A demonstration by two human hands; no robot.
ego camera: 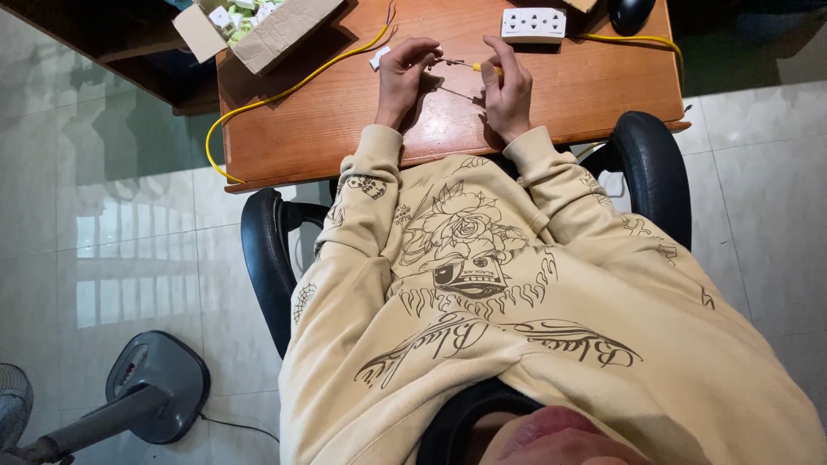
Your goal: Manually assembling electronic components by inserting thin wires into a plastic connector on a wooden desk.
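A small wooden desk (345, 129) with a reddish-brown top is set on a floor (112, 250) of large, pale, glossy tiles, in which bright window light is mirrored on the left. A black office chair (267, 258) with padded armrests is drawn up to the desk's near edge. The grey round base of a standing fan (159, 387) is seen at the lower left, its thin black cord trailed across the tiles. Darker furniture is glimpsed beyond the desk's upper left corner.

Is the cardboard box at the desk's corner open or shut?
Open. The cardboard box has its flaps spread outward, and small white and green parts show inside it.
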